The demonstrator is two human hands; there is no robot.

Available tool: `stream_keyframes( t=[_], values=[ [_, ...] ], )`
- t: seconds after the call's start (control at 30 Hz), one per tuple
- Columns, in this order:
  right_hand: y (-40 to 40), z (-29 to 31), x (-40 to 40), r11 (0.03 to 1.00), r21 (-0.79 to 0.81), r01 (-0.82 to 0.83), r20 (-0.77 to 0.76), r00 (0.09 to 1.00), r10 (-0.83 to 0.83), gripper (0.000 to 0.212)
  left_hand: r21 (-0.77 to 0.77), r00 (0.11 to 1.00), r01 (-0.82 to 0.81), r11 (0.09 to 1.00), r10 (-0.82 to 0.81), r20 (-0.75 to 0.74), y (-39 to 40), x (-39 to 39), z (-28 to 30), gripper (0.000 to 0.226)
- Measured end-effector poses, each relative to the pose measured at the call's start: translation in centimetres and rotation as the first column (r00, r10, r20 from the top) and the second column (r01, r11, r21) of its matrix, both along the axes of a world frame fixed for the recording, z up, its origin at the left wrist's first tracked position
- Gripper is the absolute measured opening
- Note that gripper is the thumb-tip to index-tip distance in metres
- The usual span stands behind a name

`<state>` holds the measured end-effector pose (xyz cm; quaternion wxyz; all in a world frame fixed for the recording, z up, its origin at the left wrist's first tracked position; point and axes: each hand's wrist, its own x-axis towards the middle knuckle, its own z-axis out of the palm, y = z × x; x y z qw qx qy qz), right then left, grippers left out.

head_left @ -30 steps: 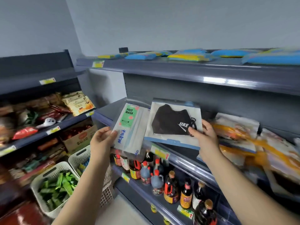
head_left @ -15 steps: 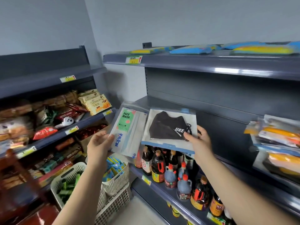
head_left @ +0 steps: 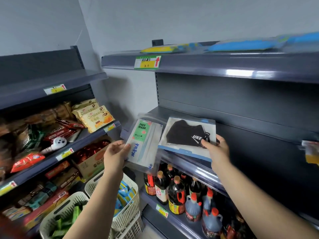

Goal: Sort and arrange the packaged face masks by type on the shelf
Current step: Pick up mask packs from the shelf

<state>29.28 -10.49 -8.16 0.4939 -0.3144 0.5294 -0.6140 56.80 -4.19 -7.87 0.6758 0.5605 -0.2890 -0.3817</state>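
Now both packs have been carried left: clear-bagged black cloth mask (head_left: 187, 133) pinched by right hand (head_left: 216, 149), white-green "FACE MASK" pack (head_left: 144, 144) gripped by left hand (head_left: 114, 153), mid-frame over grey metal shelf (head_left: 241, 135); placement pending.

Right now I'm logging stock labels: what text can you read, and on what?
"FACE MASK": green label on the pack in the left hand.
"UKE": black mask pack in the right hand.
"Croissant": snack bags.
"2": top shelf tag, its other characters blurred.
Other tags, bottle labels: unreadable.
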Motion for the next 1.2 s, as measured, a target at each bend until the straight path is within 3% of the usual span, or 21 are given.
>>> stream_keyframes(
  t=[0.4, 0.63, 0.8, 0.87, 0.93, 1.03, 1.13, 1.2],
  values=[
    [-4.8, -1.0, 1.3, 0.982, 0.057, 0.179, -0.186, 0.968, -0.166, 0.056, 0.097, 0.981, 0.193, 0.976, -0.195, 0.009, -11.0, 3.5, -1.5, 0.036],
    [-6.4, -1.3, 2.6, 0.946, 0.100, 0.309, -0.431, 0.870, -0.239, 0.065, 0.122, 0.938, 0.325, 0.938, -0.336, 0.082, -17.4, 4.8, -1.2, 0.035],
    [-7.7, -1.3, 3.5, 0.885, 0.253, 0.391, -0.641, 0.753, -0.149, 0.062, 0.245, 0.882, 0.378, 0.893, -0.428, 0.198, -21.5, 5.5, -1.8, 0.054],
    [-7.6, -0.9, 4.7, 0.860, 0.280, 0.427, -0.819, 0.573, -0.018, 0.066, 0.307, 0.771, 0.319, 0.897, -0.434, 0.466, -22.6, 5.7, -2.0, 0.058],
    [-7.3, -0.4, 6.5, 0.887, 0.241, 0.395, -0.933, 0.347, 0.100, 0.066, 0.298, 0.541, 0.275, 0.914, -0.403, 0.738, -23.1, 5.8, -2.1, 0.059],
    [-7.4, -0.6, 9.2, 0.943, 0.233, 0.238, -0.971, 0.101, 0.215, 0.057, 0.330, 0.146, 0.381, 0.864, -0.408, 0.901, -23.2, 5.0, -2.2, 0.054],
    [-8.2, -1.3, 11.2, 0.902, 0.387, 0.192, -0.919, 0.003, 0.394, 0.058, 0.462, -0.181, 0.468, 0.753, -0.430, 0.884, -23.0, 3.6, -2.9, 0.053],
    [-8.9, -1.7, 11.7, 0.866, 0.452, 0.212, -0.888, 0.019, 0.459, 0.059, 0.505, -0.279, 0.461, 0.730, -0.421, 0.863, -23.4, 3.2, -3.3, 0.051]
  ],
)
